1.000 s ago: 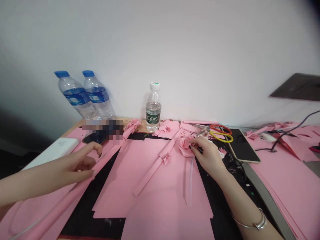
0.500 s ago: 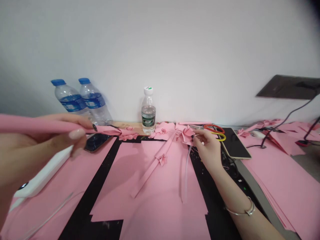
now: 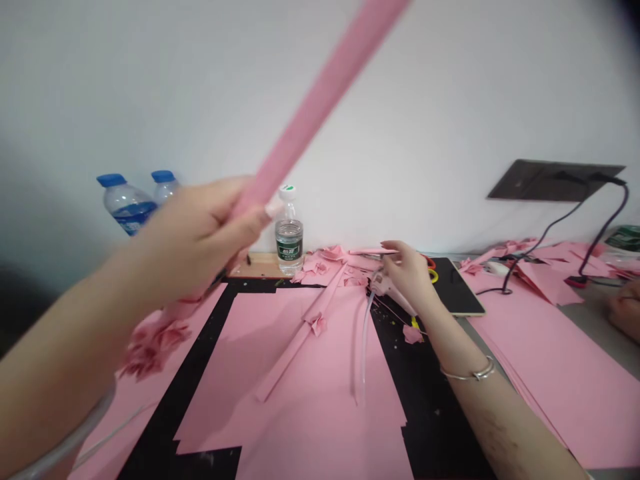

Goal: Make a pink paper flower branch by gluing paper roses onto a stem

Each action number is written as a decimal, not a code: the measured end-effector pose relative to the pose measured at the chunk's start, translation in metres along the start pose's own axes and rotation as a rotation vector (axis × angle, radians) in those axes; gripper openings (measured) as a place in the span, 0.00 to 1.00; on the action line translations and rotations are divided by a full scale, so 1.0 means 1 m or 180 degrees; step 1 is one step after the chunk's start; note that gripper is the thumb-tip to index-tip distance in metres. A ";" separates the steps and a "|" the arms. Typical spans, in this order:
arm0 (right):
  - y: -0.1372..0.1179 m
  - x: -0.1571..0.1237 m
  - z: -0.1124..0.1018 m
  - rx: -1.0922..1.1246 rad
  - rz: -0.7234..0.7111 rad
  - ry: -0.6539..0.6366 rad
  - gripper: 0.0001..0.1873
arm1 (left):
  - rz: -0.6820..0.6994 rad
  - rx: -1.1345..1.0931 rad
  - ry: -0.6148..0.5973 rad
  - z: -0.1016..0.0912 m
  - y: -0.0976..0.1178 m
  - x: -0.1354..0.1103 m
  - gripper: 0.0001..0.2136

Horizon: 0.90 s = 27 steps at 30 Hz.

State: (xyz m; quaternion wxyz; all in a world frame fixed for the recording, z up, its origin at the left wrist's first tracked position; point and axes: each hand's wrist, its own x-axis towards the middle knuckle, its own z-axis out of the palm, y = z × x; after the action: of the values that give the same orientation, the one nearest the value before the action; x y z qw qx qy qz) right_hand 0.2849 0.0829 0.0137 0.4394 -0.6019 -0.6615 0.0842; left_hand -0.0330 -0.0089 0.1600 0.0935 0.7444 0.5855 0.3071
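Observation:
My left hand (image 3: 200,233) is raised in front of me, closed round a long pink rolled paper stick (image 3: 320,100). The stick slants from the top right down to the lower left, where pink paper flowers (image 3: 153,340) hang on it. My right hand (image 3: 407,273), with a bracelet on the wrist, rests farther back on the table. Its fingers curl over a white tool (image 3: 387,288) that I cannot make out clearly. A clear thin rod (image 3: 363,347) lies just below this tool. A flat pink strip with a paper flower (image 3: 315,323) lies between my hands.
Pink paper sheets (image 3: 310,413) cover a black mat. By the wall stand two blue-capped water bottles (image 3: 123,203) and a small bottle (image 3: 289,233). A dark tablet (image 3: 457,290), cables (image 3: 550,233) and more pink paper lie at right. Another person's hand (image 3: 625,313) shows at the right edge.
My left hand picked the pink stick up from the table's left side and swung it upright across the view. My right hand moved back from a paper flower to the white tool.

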 end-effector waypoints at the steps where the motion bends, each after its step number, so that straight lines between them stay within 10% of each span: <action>1: 0.008 0.001 -0.007 -0.0136 0.0055 0.0055 0.17 | 0.0352 0.0183 -0.0134 0.007 0.002 0.002 0.19; 5: 0.039 0.005 -0.035 -0.0601 0.0278 0.0082 0.13 | 0.0747 0.0595 -0.0933 0.040 -0.005 0.002 0.14; 13: 0.036 -0.020 -0.043 -0.0966 0.0265 -0.0575 0.11 | 0.0580 0.1228 -0.1315 0.103 -0.028 -0.014 0.15; 20: 0.025 -0.053 -0.018 -0.1629 0.0297 -0.0832 0.23 | 0.0421 0.1297 -0.0988 0.125 -0.052 -0.029 0.12; 27: 0.023 -0.057 -0.012 -0.1788 0.0398 -0.0950 0.25 | 0.1203 0.1429 -0.0168 0.127 -0.082 -0.033 0.14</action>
State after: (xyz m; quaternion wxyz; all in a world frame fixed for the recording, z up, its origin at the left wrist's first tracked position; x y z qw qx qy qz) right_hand 0.3033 0.0343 -0.0207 0.1483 -0.7201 -0.6777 0.0125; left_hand -0.0319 0.0126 0.0072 -0.1172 0.8501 0.4870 0.1624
